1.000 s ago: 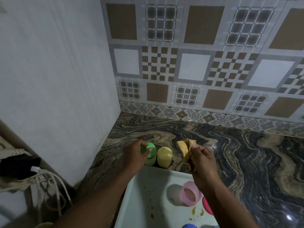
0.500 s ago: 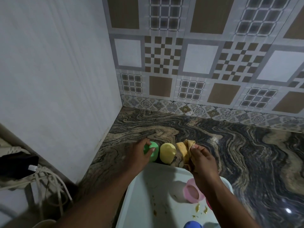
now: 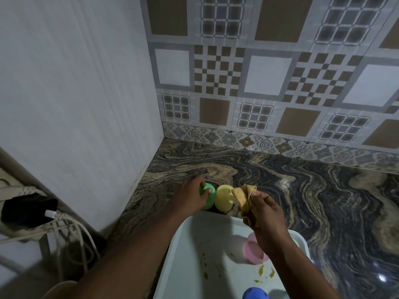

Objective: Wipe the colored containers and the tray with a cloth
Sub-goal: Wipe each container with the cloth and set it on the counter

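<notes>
On the marbled counter [image 3: 302, 190], in the corner where the white side panel [image 3: 75, 93] meets the patterned tile wall [image 3: 269, 72], your left hand [image 3: 190, 197] grips the green container [image 3: 209, 198]: the fingers are curled round its far side and the thumb lies across its rounded top. The green container stands on the counter just beyond the far edge of the tray [image 3: 194, 244], touching or very nearly touching the yellow container [image 3: 224, 198] to its right. Your right hand [image 3: 267, 214] pinches the cloth [image 3: 243, 196] between thumb and curled fingers. The cloth is bunched, its upper fold overlaps the right side of the yellow container, and its lower end hangs below your palm over the tray's far rim. Whether the cloth presses on the yellow container cannot be told. The tray is pale and lies nearest you on the counter. Inside it the pink container [image 3: 251, 250] sits mouth up, partly hidden by your right wrist, and the blue container [image 3: 255, 294] is cut off by the bottom edge of the view. Yellowish smears [image 3: 265, 271] and small brown specks [image 3: 204, 264] mark the tray floor. A dark block with white cables [image 3: 28, 212] sits off the counter at the far left.
</notes>
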The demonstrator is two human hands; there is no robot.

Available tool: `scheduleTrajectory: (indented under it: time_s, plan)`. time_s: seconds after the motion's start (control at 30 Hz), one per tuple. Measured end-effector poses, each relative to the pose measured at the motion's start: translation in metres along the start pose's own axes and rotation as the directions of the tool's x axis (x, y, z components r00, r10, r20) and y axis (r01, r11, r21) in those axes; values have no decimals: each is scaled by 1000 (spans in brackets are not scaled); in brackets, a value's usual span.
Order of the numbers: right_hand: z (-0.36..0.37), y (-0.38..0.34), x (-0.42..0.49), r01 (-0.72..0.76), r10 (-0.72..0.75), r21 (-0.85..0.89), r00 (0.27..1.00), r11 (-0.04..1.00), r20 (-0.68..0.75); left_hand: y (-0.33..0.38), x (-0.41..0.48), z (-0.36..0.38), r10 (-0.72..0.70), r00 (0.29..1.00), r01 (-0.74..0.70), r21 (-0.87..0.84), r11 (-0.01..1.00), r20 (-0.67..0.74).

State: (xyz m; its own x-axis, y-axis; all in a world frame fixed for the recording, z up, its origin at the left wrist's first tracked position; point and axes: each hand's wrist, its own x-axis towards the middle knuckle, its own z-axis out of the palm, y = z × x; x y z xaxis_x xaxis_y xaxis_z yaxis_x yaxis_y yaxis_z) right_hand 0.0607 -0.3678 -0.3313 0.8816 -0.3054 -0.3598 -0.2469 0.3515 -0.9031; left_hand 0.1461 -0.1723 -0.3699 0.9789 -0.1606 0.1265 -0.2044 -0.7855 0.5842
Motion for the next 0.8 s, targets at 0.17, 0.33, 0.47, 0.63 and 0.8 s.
scheduleTrajectory:
  time_s: [0.17,0.33,0.47,0.63,0.8]
  plan:
    - [-4,2,1,-16,16,-12,1000,1000,-13,7,6,-4,20,997,-22,30,999,73]
    - [-4,0,0,-34,34,-3,999,999,-23,13,6,-3,-4,994,-2,57,998,106]
    - [-1,-11,-6,-168,163,107,985,980,59,14,7,-1,-74,990,72,18,997,118]
    - [-12,-29,-21,-305,243,290,942,907,231,5,2,2,-99,992,93,79,992,76]
    - [-51,-38,-25,-224,210,214,974,951,85,38,-18,-10,217,959,-194,137,971,-180]
